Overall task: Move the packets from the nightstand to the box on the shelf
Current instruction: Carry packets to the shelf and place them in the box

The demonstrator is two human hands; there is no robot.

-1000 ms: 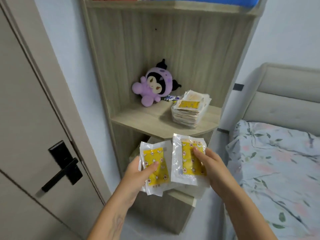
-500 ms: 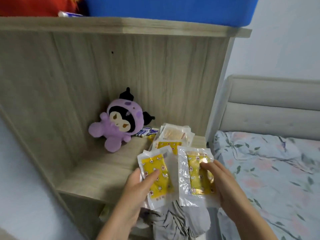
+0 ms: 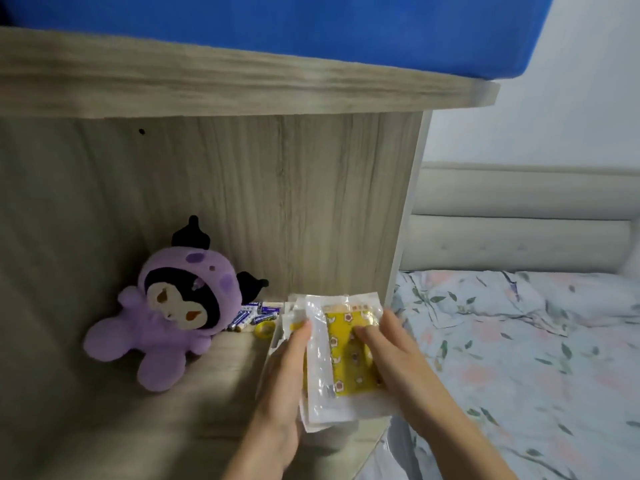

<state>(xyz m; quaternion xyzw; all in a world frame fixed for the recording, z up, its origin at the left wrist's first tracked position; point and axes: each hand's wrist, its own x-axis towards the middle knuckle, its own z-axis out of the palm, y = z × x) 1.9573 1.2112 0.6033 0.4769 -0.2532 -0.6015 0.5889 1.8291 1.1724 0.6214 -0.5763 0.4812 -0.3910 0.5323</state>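
Both hands hold clear packets with yellow printed inserts [image 3: 348,358] just above the pile of packets [image 3: 294,308] on the wooden shelf board [image 3: 214,386]. My left hand [image 3: 282,372] grips the left edge of the bundle, thumb on top. Fingers of my right hand [image 3: 394,362] lie across the yellow front of the top packet; its thumb is hidden. The packets overlap into one bundle. A blue box [image 3: 311,29] stands on the shelf board above [image 3: 242,88], and only its lower part shows.
A purple plush toy [image 3: 166,323] sits on the same shelf at the left, with several small batteries [image 3: 252,315] and a yellow ring [image 3: 264,330] behind it. A bed with a floral cover [image 3: 519,358] and a padded headboard [image 3: 519,220] lies to the right.
The view has moved closer to the shelf. My hands brought their two packets together into one overlapping bundle and carried it forward over the pile on the shelf.
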